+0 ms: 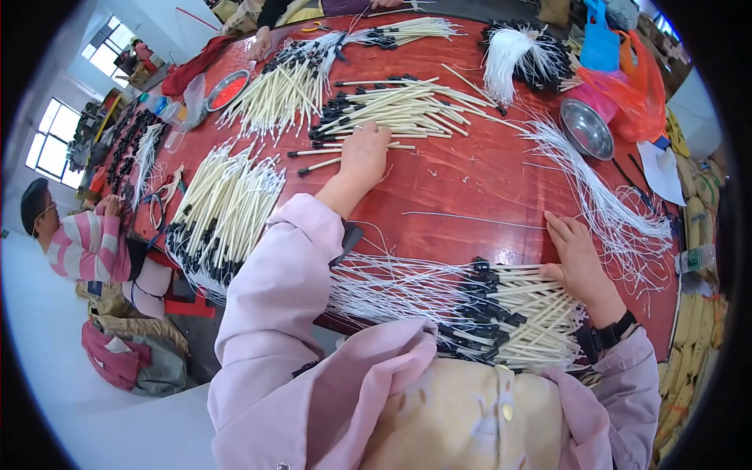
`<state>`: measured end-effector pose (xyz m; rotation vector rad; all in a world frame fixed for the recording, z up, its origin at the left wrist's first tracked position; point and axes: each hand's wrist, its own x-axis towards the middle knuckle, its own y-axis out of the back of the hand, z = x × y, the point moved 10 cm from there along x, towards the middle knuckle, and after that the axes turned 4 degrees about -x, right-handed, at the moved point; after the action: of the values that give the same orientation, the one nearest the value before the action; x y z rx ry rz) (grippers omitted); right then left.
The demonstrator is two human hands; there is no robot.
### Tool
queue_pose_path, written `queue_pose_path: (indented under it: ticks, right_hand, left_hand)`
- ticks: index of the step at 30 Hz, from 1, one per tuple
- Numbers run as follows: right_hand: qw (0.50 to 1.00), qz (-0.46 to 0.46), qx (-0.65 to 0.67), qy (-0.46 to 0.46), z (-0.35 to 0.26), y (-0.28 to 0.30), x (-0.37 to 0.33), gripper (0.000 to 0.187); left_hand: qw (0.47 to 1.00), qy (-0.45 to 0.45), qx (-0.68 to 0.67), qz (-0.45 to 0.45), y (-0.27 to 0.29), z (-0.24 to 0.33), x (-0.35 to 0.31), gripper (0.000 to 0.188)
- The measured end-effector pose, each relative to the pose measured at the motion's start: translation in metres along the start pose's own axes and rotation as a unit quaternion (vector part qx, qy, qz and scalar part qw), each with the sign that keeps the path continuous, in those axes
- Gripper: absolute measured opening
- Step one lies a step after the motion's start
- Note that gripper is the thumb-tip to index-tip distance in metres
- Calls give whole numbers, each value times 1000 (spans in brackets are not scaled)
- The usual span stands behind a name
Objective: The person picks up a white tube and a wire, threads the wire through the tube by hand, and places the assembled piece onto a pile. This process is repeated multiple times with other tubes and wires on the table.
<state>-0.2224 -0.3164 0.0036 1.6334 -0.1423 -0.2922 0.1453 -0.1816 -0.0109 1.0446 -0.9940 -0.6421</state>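
My left hand (365,159) lies at the near edge of a loose pile of cream rods (407,110) with black caps. Its fingers are bent down and closed over a rod whose capped end sticks out to the left. The fingertips are hidden. My right hand (574,254) rests open on the red table, fingers stretched and thumb apart. Its fingertips touch the end of a single white string (474,220) lying across the tabletop. Below that hand, a stack of assembled rods (540,313) with black caps and white strings lies along the near edge.
Bundles of stringed rods lie left (227,207) and farther back (282,90). Loose white strings (599,204) spread at right, near a metal bowl (586,129). Scissors (163,200) and a tray of red pieces (228,90) lie left. Another person's hand (261,45) is at the far edge.
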Motion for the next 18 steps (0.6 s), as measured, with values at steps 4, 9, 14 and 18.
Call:
queue_pose_path:
  ticks: [4, 9, 14, 18]
  right_hand:
    - [1000, 23, 4, 15, -5, 1, 9, 101]
    - [1000, 17, 6, 3, -2, -1, 9, 101]
    - [1000, 22, -1, 8, -4, 1, 9, 100]
    - [1000, 14, -8, 7, -5, 1, 9, 100]
  left_hand:
    - [999, -42, 7, 12, 7, 9, -1, 12]
    - [986, -69, -148, 19, 64, 55, -23, 8]
    - [972, -34, -227, -46, 64, 58, -78, 9]
    - [973, 7, -219, -72, 56, 44, -102, 8]
